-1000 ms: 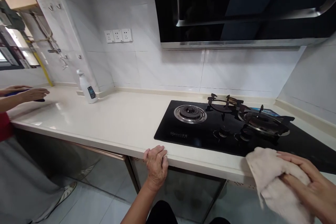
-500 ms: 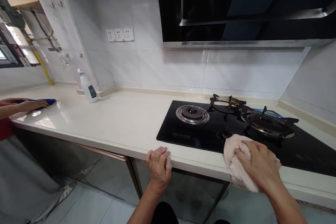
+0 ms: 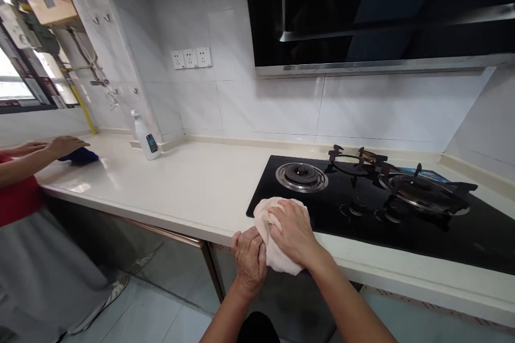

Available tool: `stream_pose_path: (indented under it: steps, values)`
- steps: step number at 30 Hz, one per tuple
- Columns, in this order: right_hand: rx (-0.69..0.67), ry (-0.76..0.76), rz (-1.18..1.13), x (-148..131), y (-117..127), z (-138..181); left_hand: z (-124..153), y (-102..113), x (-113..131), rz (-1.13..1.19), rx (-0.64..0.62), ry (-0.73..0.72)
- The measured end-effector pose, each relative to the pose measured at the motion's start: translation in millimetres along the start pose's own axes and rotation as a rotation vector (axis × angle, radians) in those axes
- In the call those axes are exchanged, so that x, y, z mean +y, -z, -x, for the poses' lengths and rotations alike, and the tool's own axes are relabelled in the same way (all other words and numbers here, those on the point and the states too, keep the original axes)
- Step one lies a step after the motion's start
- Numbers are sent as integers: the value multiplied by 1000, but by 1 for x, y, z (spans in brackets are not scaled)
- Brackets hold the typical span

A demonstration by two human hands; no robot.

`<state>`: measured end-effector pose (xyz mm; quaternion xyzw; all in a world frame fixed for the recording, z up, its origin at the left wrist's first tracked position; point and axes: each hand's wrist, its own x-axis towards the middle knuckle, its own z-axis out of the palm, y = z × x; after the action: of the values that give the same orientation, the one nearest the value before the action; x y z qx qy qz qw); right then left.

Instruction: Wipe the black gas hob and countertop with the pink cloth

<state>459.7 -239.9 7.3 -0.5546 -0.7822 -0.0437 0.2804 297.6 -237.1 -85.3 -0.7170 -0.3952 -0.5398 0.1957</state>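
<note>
The left hand (image 3: 249, 262) and right hand (image 3: 293, 233) clasp a crumpled off-white cloth (image 3: 267, 214) together, over the cream stone tabletop (image 3: 181, 187) edge beside a black glass gas hob (image 3: 402, 241).

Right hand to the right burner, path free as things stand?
Probably yes. The right hand rests on the towel at the front edge of the hob, and only the low knobs lie between it and the right burner.

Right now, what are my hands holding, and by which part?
A bunched pale towel: the right hand grips it from on top, and the left hand cups its lower left side.
</note>
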Motion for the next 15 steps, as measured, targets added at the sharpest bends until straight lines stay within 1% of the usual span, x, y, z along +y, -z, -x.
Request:
stream_pose_path:
  steps: [2, 5, 8, 12, 14, 15]
  values:
    - [11, -13, 13, 11, 6, 9, -1, 3, 0, 3, -27, -7]
    - [18, -91, 80, 35, 20, 28, -3, 6, 2, 25, -35, -18]
    - [27, -199, 153, 73, 39, 56, -5, 7, 5, 52, -22, -10]
    - [92, -364, 271, 134, 65, 104, -6, 8, 6, 68, -15, 4]
    - [124, -477, 333, 157, 75, 126, -5, 7, 7, 68, -14, 14]
    - [136, -532, 361, 165, 79, 133, -5, 6, 8, 72, -12, 21]
